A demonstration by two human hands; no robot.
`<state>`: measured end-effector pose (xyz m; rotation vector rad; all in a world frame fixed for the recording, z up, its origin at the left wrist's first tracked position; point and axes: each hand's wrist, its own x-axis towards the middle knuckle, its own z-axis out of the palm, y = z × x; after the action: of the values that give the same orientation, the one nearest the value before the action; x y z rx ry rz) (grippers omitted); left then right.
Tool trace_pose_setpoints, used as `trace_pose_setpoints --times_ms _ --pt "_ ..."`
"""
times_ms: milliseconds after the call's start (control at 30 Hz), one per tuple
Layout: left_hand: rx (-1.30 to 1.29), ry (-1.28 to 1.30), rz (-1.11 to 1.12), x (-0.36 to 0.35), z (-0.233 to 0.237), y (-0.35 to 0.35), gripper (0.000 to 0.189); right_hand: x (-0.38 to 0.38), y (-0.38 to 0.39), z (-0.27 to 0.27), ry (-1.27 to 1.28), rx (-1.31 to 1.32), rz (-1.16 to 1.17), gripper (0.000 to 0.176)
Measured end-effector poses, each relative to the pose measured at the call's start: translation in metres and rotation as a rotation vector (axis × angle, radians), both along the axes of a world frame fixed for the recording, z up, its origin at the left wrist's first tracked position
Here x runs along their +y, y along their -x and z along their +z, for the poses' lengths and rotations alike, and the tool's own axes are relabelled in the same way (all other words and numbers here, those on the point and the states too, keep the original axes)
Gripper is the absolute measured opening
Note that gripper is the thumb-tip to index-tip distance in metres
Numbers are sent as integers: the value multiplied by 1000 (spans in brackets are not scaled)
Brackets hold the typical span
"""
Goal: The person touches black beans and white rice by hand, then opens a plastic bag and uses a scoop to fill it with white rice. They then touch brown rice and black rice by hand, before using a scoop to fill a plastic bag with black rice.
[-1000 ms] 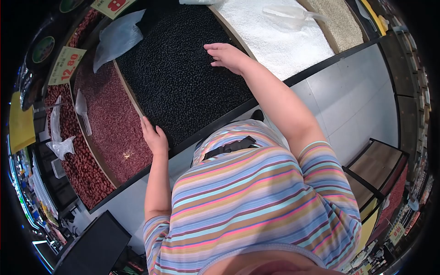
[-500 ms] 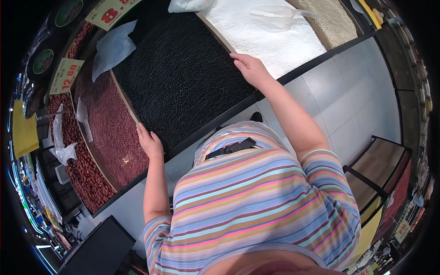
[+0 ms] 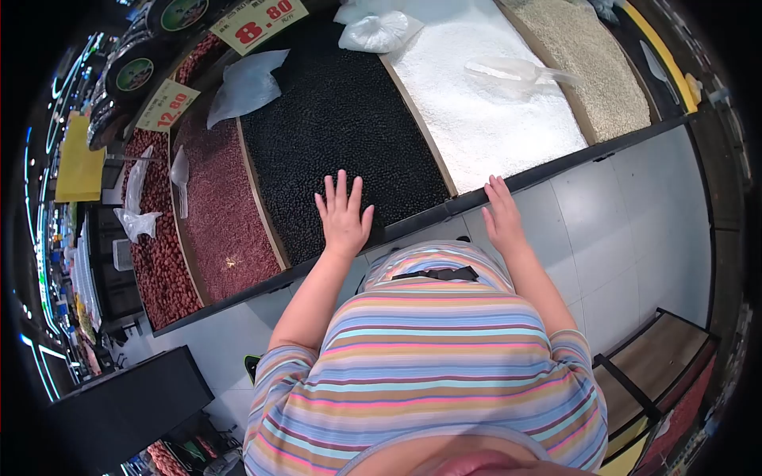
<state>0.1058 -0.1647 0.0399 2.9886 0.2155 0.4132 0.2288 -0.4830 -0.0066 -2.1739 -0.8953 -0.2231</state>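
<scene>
My left hand (image 3: 344,220) is over the front part of the black beans (image 3: 333,119), fingers spread and nothing in it. Whether it touches the beans I cannot tell. Near the front edge of the white grain (image 3: 492,127), my right hand (image 3: 502,216) is held at the dark rim (image 3: 413,220), with its fingers extended and empty. A wooden divider (image 3: 421,123) separates the black beans from the white grain. Left of the black beans, another divider (image 3: 260,198) borders the small reddish beans (image 3: 222,206).
A clear scoop (image 3: 508,73) lies on the white grain, another scoop (image 3: 180,176) on the reddish beans. Plastic bags (image 3: 248,83) rest at the back. Price signs (image 3: 259,22) stand behind. A black-framed wooden stand (image 3: 663,353) is at right, a dark panel (image 3: 131,404) lower left.
Both hands have left the dividers. My left hand has moved right to the black beans and spread its fingers; my right hand has moved right and down to the rim. The view has shifted.
</scene>
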Motion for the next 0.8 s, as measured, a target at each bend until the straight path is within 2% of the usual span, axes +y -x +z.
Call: trace_pose_setpoints --times_ms 100,467,667,800 --pt "29 -51 97 -17 -17 -33 63 -24 -7 0 -14 -9 -9 50" --pt "44 -185 286 11 -15 -79 57 -120 -6 -27 93 79 -123 44" --pt "133 -133 374 32 -5 -102 59 -112 5 -26 92 144 -147 42" --pt "175 -97 405 49 -1 -121 60 -105 4 -19 132 96 -158 41"
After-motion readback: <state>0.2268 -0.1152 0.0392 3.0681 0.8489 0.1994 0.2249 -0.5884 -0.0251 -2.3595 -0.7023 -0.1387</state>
